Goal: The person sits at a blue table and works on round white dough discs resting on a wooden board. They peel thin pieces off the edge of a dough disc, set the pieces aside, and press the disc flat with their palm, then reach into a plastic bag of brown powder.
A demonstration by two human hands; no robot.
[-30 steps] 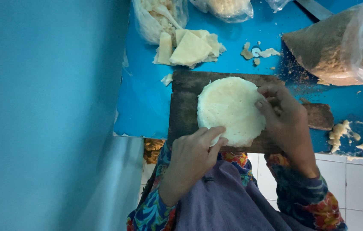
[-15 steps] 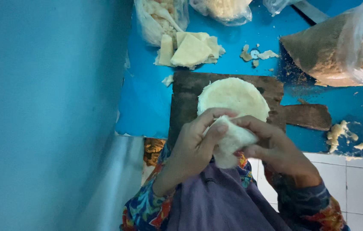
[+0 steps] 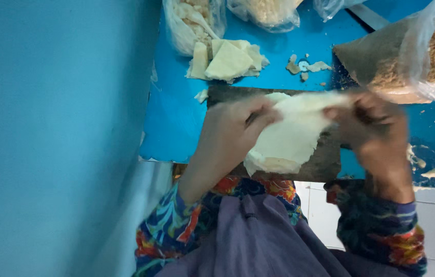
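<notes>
Both hands, left hand (image 3: 233,133) and right hand (image 3: 376,131), stretch a pale dough sheet (image 3: 291,133).

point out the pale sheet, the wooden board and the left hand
pale sheet (image 3: 289,138), head view, middle of the sheet
wooden board (image 3: 325,161), head view, bare right part
left hand (image 3: 230,133), head view, back of the hand

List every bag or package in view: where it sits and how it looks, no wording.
Clear plastic bag: top left of the blue table, holding pale scraps.
Clear plastic bag: top centre, cut off by the frame, pale crumbly filling.
Clear plastic bag: top right, lying sideways, brown crumbs inside.
No labels, signs or screens.
</notes>
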